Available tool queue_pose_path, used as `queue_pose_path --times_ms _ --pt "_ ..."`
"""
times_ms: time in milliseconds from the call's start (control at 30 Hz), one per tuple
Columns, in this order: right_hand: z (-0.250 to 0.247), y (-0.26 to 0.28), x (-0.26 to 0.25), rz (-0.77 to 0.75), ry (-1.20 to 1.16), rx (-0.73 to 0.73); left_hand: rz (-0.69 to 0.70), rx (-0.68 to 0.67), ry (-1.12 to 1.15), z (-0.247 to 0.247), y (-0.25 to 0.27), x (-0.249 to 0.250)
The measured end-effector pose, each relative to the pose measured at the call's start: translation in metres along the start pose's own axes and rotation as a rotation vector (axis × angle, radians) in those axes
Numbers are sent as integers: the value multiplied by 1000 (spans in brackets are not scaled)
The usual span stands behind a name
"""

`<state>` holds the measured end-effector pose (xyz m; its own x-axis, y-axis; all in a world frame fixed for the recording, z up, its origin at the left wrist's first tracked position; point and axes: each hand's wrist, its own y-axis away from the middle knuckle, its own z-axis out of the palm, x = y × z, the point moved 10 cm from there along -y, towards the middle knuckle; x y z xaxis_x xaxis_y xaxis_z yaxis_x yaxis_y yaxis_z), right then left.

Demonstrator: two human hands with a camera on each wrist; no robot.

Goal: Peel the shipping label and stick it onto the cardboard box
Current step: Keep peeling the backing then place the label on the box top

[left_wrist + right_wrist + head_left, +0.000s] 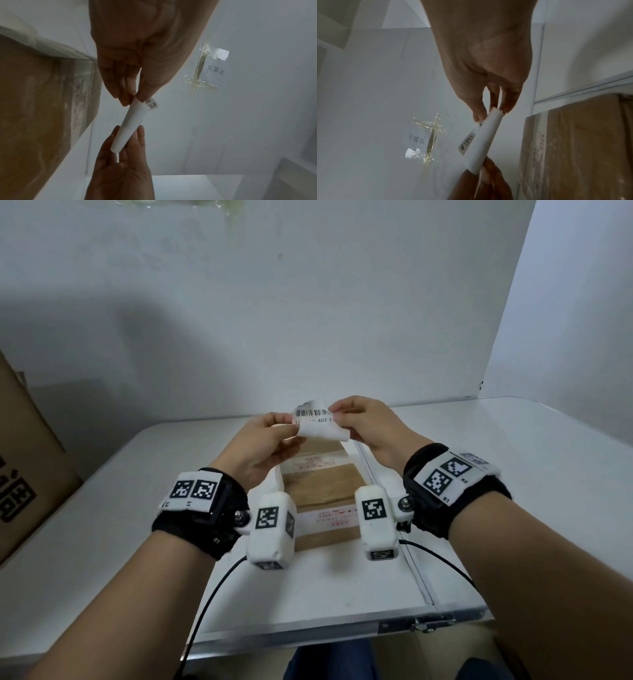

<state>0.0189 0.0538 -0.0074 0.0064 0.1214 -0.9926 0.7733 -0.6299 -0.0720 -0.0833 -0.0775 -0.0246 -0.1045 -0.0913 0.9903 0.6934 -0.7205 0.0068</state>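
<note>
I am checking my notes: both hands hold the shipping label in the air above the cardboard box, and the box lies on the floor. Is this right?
Not quite. The cardboard box lies on the white table, not on the floor; the head view shows this. The rest is right: the left hand and the right hand both pinch the shipping label in the air above the box.
</note>
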Motion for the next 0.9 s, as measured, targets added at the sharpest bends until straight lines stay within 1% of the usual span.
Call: queue_pose_path --times_ms 167,300,433,600,800,900 --pt "-5 1 15 71 -122 3 -43 48 60 -14 1 -15" --pt "-4 2 25 98 -163 -4 -44 66 -14 -18 2 -22" --pt "-6 3 25 66 -136 0 -62 97 1 -23 1 -26" --pt "1 5 24 30 -90 -62 -68 122 18 -25 1 -27" --pt "-4 4 21 -65 21 -10 -4 122 -112 -19 1 -20" --pt "-9 3 23 -89 34 29 19 140 -118 -22 0 -20"
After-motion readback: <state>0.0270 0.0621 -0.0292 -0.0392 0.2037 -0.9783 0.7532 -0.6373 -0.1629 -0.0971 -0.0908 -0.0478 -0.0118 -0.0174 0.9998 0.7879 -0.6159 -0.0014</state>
